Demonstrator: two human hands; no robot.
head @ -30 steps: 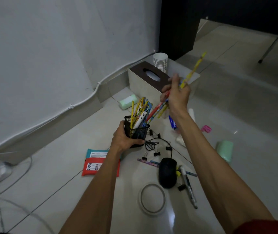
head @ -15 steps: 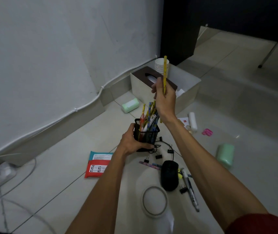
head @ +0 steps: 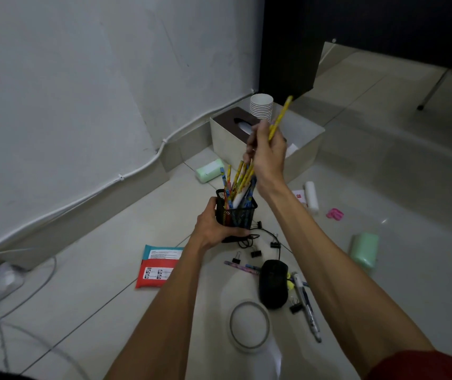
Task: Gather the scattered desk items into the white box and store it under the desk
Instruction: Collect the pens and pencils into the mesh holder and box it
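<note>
**Pencil held above the mesh holder, white box behind**

The left grip [head: 214, 229] is wrapped around the lower part of a black mesh pen holder [head: 237, 213], which is lifted just above the floor [head: 96, 270] near the centre of the view. The holder is packed with coloured pencils and pens that lean toward 1 o'clock.

Just above it, the right grip [head: 267, 154] pinches a yellow pencil [head: 281, 116], tilted with its free end toward 1 o'clock. The hand hides the pencil's lower end, and I cannot tell whether the grip holds any of the other pencils.

The white box [head: 226, 141] stands on the floor at 12 o'clock from the holder, close to the wall. A brown-topped tissue box [head: 231, 119] sits in its left part, with a stack of paper cups [head: 261, 106] at its far side.

These things lie scattered on the floor around the holder:
- At 11 o'clock, a pale green pack [head: 209, 170].
- At 8 o'clock, a red and teal packet [head: 159, 267].
- At 6 o'clock, a roll of tape [head: 249, 326].
- At 5 o'clock, a black mouse [head: 273, 283] with its cord, binder clips [head: 256, 253] and a white marker [head: 307, 308].
- At 3 o'clock, a white tube [head: 311, 197] and a small pink item [head: 334, 214].
- At 4 o'clock, a green container [head: 364, 249] on its side.
</note>
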